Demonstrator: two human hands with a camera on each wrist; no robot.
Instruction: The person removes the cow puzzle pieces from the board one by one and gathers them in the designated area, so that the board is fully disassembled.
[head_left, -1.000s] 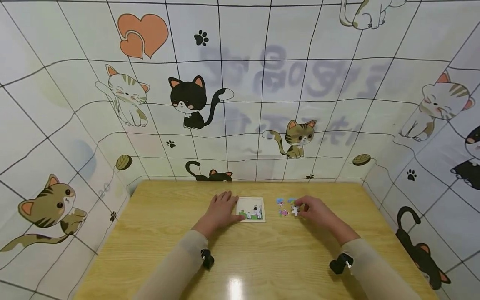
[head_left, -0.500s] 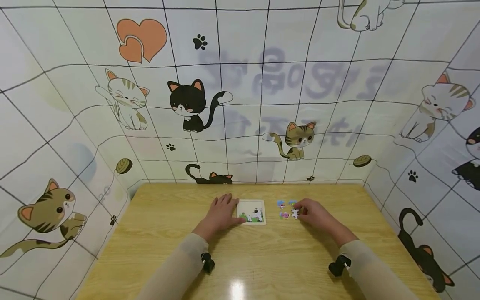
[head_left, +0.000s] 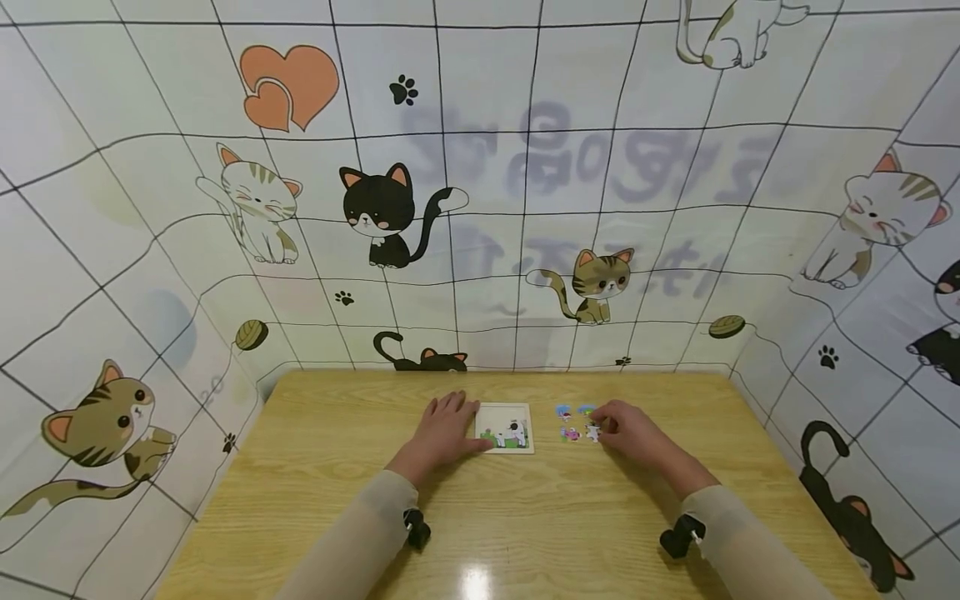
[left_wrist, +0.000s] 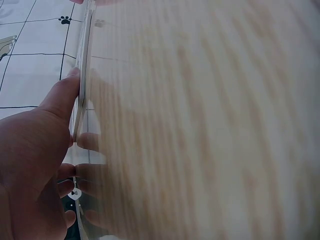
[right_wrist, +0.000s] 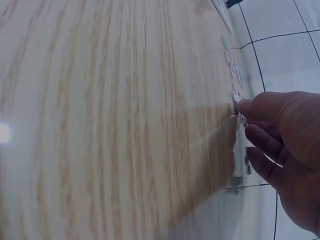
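Note:
My left hand (head_left: 444,433) lies on the table with fingers spread beside a small square puzzle board (head_left: 493,418), its thumb at the lower left edge. A cow and green grass are pictured on the board's lower part. Edge-on in the left wrist view, the thumb touches the board's rim (left_wrist: 85,65). To the board's right, my right hand (head_left: 632,433) pinches a white puzzle piece (head_left: 592,433) low at the table, fingers bent; part of the piece is hidden. Close by lie a pink piece (head_left: 570,434), a blue piece (head_left: 563,412) and a blue-green piece (head_left: 585,410).
The wooden table (head_left: 495,508) ends at a cat-print cloth (head_left: 495,250) that hangs behind it and at both sides. Small black devices sit on both wrists, one at the left cuff (head_left: 417,528) and one at the right cuff (head_left: 681,536).
My right hand has shifted slightly over the white puzzle piece and covers more of it now. My left hand stays beside the board. The head view has tilted up a little.

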